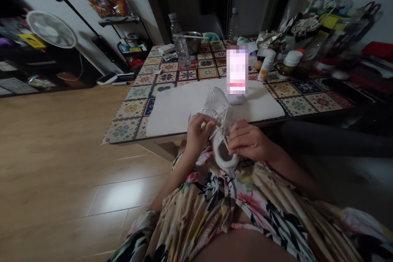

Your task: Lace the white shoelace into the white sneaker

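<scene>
A white sneaker (225, 156) rests at the table's front edge, its toe over a white sheet (172, 108) and its heel against my lap. White shoelaces (221, 130) lie loosely across its upper. On the shoe's left side, my left hand (198, 131) pinches a lace between thumb and fingers. My right hand (247, 141) is closed on a lace at the right side of the opening. A second white shoe seems to lie just behind, but its outline merges with the sheet.
A lit phone (237, 69) stands upright behind the shoe. Plastic bottles (181, 47) and a metal pot (193, 43) stand at the back of the tile-patterned table (123, 129). Jars (290, 65) and clutter crowd its right side. A fan (50, 29) is at the far left.
</scene>
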`<action>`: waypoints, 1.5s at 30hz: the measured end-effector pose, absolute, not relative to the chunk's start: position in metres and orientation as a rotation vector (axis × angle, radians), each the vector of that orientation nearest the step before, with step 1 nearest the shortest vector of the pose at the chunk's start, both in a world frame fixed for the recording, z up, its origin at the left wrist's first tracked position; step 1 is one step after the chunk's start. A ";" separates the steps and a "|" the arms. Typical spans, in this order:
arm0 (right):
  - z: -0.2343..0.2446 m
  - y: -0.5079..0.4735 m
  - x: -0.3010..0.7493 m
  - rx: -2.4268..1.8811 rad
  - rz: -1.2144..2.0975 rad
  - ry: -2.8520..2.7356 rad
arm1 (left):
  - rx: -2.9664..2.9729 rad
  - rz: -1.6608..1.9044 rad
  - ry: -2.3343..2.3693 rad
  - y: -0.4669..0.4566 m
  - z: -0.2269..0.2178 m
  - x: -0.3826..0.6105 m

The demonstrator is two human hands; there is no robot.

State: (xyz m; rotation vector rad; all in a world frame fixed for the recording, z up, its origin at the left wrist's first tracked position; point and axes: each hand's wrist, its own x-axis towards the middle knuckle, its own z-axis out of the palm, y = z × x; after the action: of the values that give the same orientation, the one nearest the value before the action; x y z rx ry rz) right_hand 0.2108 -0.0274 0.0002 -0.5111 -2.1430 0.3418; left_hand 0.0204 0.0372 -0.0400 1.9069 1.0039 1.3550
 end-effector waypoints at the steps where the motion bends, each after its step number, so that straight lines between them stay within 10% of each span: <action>1: 0.000 -0.027 0.211 -0.503 0.359 -2.144 | 1.934 1.356 1.020 0.038 -0.040 0.021; 25: -0.015 -0.032 0.192 -0.996 0.066 -1.965 | 2.077 1.072 0.624 0.009 -0.024 0.000; 33: 0.023 -0.061 0.203 -0.248 0.929 -2.126 | 1.991 1.040 0.685 0.003 -0.023 0.004; 45: -0.003 -0.032 0.209 -0.955 0.121 -2.238 | 2.083 1.000 0.621 0.005 -0.024 0.015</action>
State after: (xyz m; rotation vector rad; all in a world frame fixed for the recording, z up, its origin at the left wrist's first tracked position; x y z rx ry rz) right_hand 0.2085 -0.0323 -0.0028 -0.9552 -2.2384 0.1206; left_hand 0.0150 0.0045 -0.0239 2.0832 0.6208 0.9995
